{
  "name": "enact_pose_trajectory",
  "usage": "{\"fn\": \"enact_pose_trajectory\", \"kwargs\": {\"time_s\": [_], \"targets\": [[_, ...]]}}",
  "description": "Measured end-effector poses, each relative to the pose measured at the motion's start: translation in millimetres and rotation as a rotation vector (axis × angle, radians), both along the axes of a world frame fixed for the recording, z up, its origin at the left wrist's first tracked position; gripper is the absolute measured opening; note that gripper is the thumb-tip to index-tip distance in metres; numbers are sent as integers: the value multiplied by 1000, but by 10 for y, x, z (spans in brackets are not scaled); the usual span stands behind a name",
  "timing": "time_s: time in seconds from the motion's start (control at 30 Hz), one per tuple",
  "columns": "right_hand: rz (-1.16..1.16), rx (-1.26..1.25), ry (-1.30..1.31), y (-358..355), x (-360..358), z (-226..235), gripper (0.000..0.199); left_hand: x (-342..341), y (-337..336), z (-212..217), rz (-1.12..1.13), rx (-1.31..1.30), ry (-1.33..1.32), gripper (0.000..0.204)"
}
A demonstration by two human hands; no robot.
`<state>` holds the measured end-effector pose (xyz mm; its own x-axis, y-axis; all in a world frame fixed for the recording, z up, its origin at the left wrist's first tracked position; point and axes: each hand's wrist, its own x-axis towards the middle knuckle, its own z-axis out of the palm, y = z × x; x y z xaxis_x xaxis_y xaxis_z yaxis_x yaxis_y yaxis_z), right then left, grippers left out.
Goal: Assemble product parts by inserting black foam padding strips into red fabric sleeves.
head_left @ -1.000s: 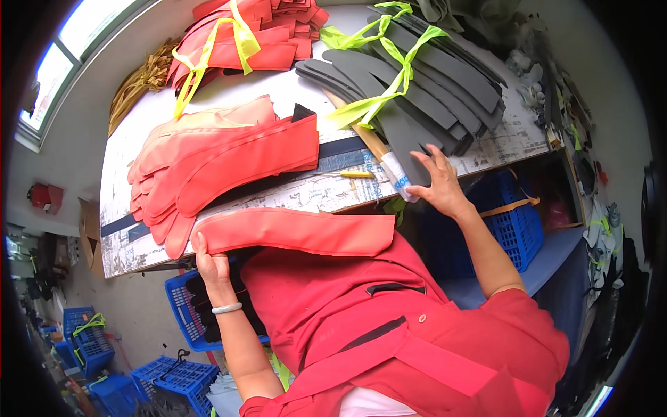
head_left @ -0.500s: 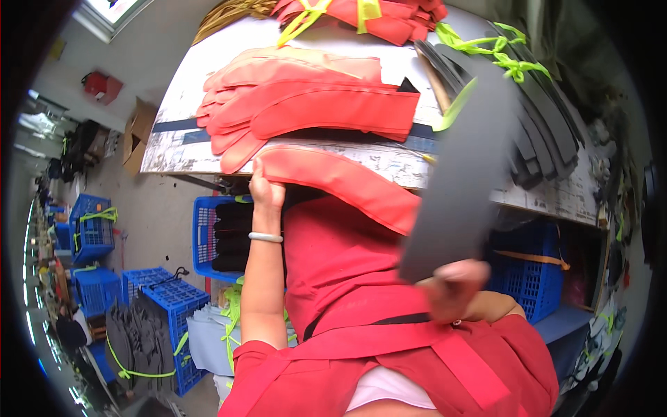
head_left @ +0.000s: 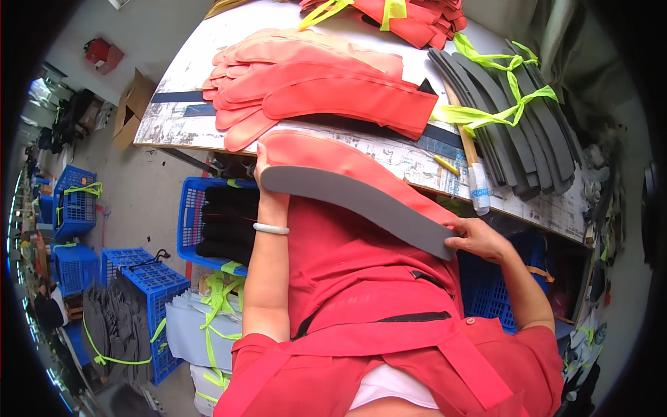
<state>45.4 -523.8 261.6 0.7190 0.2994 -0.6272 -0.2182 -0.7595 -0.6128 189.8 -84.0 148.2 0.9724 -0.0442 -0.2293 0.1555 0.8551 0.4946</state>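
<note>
Grey, the curved strip (head_left: 361, 203) lies over the red cover (head_left: 347, 158) before the apron (head_left: 361, 260), apparently so their curves align. The right hand (head_left: 483, 238) pinches the strip's right end; the left hand (head_left: 272, 200) closes on the cover's left end, most fingers hidden beneath. Whether the right hand also catches the cover is unclear; the top edge cuts off a red bundle (head_left: 417, 22).

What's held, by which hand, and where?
Right hand: grey strip, pinched at its right end. Left hand: red piece, by its left end; whether it also grips the strip is unclear.
</note>
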Motion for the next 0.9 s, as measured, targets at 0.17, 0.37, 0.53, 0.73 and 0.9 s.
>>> {"fn": "enact_pose_trajectory", "kwargs": {"time_s": [0.17, 0.37, 0.53, 0.73, 0.9], "targets": [[466, -190, -208, 765, 753, 294, 84, -355, -287, 519, 184, 80, 95, 51], [484, 561, -142, 2035, 842, -84, 63, -621, -454, 914, 333, 136, -12, 43], [170, 484, -283, 1932, 853, 182, 44, -878, -151, 848, 352, 288, -7, 34], [216, 397, -470, 2352, 740, 292, 33, -1150, -467, 819, 259, 236, -303, 33], [-29, 658, -632, 2559, 732, 267, 23, -1168, -404, 1108, 287, 338, -185, 42]]}}
